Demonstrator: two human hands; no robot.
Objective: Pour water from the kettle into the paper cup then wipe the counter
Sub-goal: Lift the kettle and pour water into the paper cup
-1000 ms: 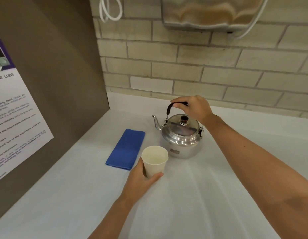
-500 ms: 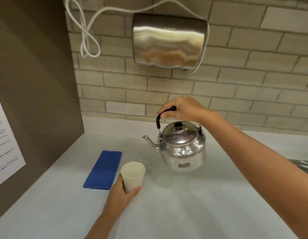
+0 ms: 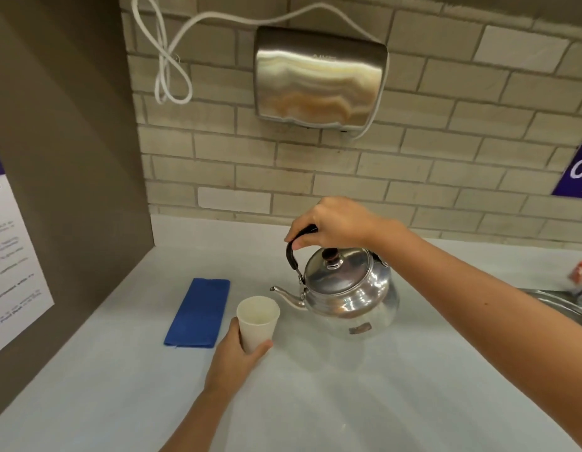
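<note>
A shiny steel kettle [image 3: 351,295] hangs above the white counter [image 3: 364,396], tilted slightly to the left. My right hand [image 3: 335,223] grips its black handle from above. Its spout tip sits right over the rim of a white paper cup [image 3: 257,321]. The cup stands upright on the counter with my left hand [image 3: 234,357] wrapped around its lower half. No stream of water is visible. A folded blue cloth [image 3: 200,313] lies flat on the counter just left of the cup.
A steel hand dryer [image 3: 319,76] with a looped white cord is mounted on the brick wall behind. A brown side panel [image 3: 71,158] with a printed notice closes off the left. A sink edge [image 3: 557,298] shows at the far right.
My right hand has lifted the kettle off the counter and tipped its spout over the cup. The left hand has kept hold of the cup. The camera has tilted up.
</note>
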